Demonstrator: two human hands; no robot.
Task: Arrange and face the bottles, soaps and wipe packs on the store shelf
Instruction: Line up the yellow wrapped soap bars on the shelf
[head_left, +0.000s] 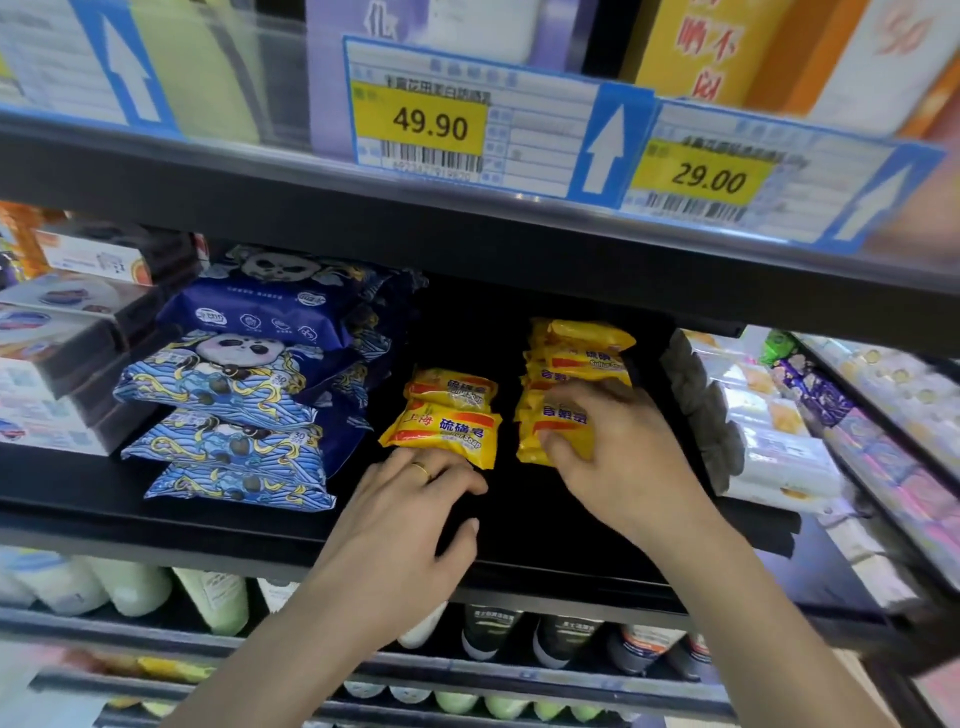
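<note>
1. The right hand (618, 457) has its fingers (563, 415) curled closed around the front yellow soap pack of the right-hand soap stack (576, 358), thumb low and fingertips over the pack's top edge.
2. The left hand (400, 525) lies palm down on the black shelf (545, 519), fingers loosely spread and holding nothing; the fingertips touch the front edge of the nearest pack in the left soap stack (447, 421). A gold ring (422, 470) sits on one finger.
3. The soaps are small pillow-shaped packs in glossy yellow wrap with red bands, in two short stacks side by side.
4. Left of them, soft blue wipe packs (228, 405) with panda art are piled flat.
5. Right of the soaps lie pale wrapped packs (769, 441).
6. Above, the shelf edge carries yellow price tags (431, 124) reading 49.90 and 29.00.
7. Below, bottles (130, 587) stand in rows.
</note>
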